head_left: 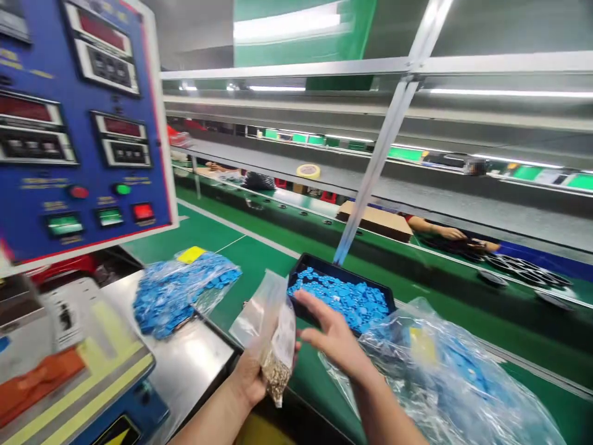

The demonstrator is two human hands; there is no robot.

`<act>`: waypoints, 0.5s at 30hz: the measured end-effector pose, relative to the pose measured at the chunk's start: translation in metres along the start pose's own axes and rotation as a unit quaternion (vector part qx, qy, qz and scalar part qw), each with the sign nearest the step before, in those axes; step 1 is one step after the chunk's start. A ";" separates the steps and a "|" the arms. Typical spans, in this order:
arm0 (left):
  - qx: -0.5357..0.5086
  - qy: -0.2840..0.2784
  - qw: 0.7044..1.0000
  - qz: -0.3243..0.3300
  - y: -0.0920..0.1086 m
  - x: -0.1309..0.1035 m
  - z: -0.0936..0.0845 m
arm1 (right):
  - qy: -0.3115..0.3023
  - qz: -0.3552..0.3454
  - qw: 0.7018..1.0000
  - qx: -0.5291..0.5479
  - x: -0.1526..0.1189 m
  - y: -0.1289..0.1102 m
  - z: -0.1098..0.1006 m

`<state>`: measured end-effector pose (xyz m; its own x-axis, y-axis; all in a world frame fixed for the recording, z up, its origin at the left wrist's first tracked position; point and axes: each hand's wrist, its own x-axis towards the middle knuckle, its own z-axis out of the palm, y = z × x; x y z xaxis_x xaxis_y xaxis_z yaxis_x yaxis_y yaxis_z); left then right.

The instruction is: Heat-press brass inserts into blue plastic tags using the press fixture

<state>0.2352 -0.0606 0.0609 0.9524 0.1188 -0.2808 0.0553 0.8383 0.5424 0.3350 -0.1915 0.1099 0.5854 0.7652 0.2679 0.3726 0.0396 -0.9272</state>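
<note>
A clear plastic bag (pixel 281 330) with many small brass-coloured parts gathered in its lower end is in my left hand (pixel 252 376), whose fingers are wrapped round it. Just right of the bag, my right hand (pixel 336 337) has its thumb and fingers spread and holds nothing. Behind that hand sits a black tray (pixel 391 296) filled with small blue pieces (pixel 343 296). A large clear bag (pixel 445 371) of blue parts lies to the right of my right forearm. Another bag of blue pieces (pixel 180 290) rests at the left, on the table's metal surface.
A blue control panel (pixel 88 123) with displays and buttons stands close on the left, above a yellow-striped machine (pixel 92 371). A slanted metal post (pixel 377 161) rises behind the tray. Across the line, another person's hands (pixel 449 233) are near black wheel-like parts (pixel 528 271).
</note>
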 end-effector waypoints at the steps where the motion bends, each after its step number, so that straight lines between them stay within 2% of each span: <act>1: -0.028 -0.023 0.999 -0.032 0.003 -0.003 -0.002 | 0.002 0.005 1.000 0.015 0.009 0.003 -0.007; 3: -0.046 -0.077 0.992 -0.086 0.006 -0.008 -0.003 | -0.047 0.022 0.997 0.050 0.023 0.005 -0.013; 7: 0.013 -0.160 0.975 -0.156 0.004 -0.010 -0.002 | -0.219 0.074 0.969 0.090 0.034 -0.003 -0.008; 9: 0.038 -0.182 0.963 -0.193 0.002 -0.010 -0.001 | -0.252 0.093 0.958 0.098 0.032 -0.007 -0.002; 11: 0.046 -0.201 0.955 -0.212 0.003 -0.010 0.001 | -0.241 0.097 0.959 0.112 0.025 -0.007 0.003; 15: 0.048 -0.218 0.953 -0.206 0.013 -0.016 0.012 | -0.124 0.085 0.980 0.130 0.007 -0.005 0.007</act>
<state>0.2238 -0.0578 0.0817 0.8769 -0.4597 -0.1402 0.4581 0.7112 0.5332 0.3324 -0.1818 0.1147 0.4178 0.9065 0.0608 0.0691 0.0350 -0.9970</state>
